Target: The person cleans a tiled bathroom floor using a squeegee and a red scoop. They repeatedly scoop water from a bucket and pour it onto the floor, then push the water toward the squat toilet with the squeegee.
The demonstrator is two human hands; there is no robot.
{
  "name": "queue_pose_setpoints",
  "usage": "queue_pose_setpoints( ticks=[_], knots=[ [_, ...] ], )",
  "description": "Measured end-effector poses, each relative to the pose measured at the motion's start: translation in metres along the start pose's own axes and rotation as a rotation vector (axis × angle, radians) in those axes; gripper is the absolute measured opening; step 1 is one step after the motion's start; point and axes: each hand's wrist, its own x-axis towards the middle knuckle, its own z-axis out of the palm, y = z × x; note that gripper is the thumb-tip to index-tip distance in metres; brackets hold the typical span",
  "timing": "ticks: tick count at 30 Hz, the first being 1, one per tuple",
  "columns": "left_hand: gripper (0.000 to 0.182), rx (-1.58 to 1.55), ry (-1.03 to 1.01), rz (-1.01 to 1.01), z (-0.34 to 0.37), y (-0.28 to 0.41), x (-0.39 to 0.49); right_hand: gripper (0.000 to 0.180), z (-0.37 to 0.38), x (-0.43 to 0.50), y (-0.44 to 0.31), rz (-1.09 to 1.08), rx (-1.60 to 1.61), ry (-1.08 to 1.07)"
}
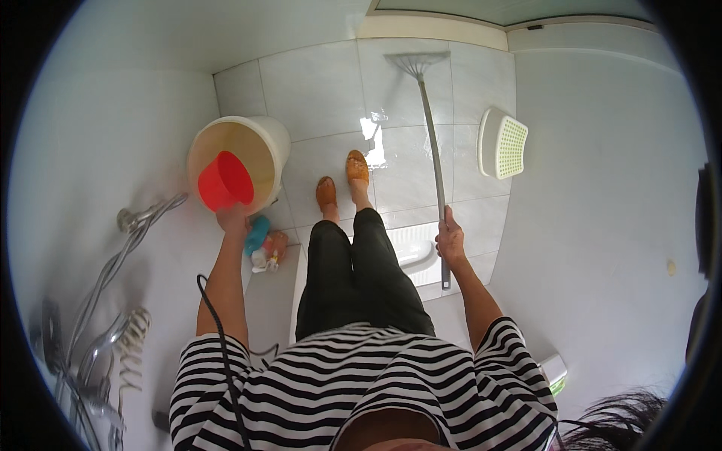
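My left hand (232, 218) grips the edge of a red plastic scoop (217, 183), which is tilted over the mouth of a large white plastic bucket (276, 141). The scoop's far side lies over the bucket's opening; how much water either holds I cannot tell. On the right, my right hand (450, 239) is closed around the grey pole of a long-handled mop (431, 135). The mop's wide, fanned head (418, 59) rests on the grey floor tiles near the door sill. Wet, shining patches (373, 141) show on the tiles between my feet and the pole.
A white and green plastic step stool (510, 147) stands by the right wall. A white squat toilet (414, 253) is set in the floor beside my legs. Bottles (257, 234) sit on a ledge below the bucket. Shower hoses and a wall fitting (132, 219) are at the left.
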Motion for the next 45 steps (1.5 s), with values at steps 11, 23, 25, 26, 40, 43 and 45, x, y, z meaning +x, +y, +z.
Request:
queue_pose_setpoints(
  ticks=[11,23,25,26,40,43,45],
  knots=[
    [0.016,0.195,-0.058,-0.04,0.117,-0.023,0.101,0.046,-0.062,-0.069,0.187,0.156,-0.417,-0.006],
    [0.012,-0.584,-0.46,-0.149,0.028,-0.022,0.072,0.047,-0.031,-0.054,0.134,-0.218,-0.366,0.073],
    [0.015,-0.555,-0.469,-0.12,-0.017,-0.01,0.045,0.048,-0.012,-0.03,0.129,-0.35,-0.339,0.054],
    [0.016,-0.533,-0.488,-0.097,-0.04,-0.008,0.033,0.046,-0.006,-0.023,0.118,-0.336,-0.376,0.025],
    [0.02,-0.36,-0.826,0.082,-0.156,0.11,-0.138,0.04,-0.034,-0.202,0.28,0.241,-0.319,0.133],
    [0.024,-0.319,-0.899,0.114,-0.14,0.128,-0.157,0.041,-0.042,-0.203,0.262,0.185,-0.148,0.168],
    [0.025,-0.287,-0.97,0.096,-0.118,0.141,-0.183,0.043,-0.042,-0.163,0.232,0.041,-0.171,0.209]
  ],
)
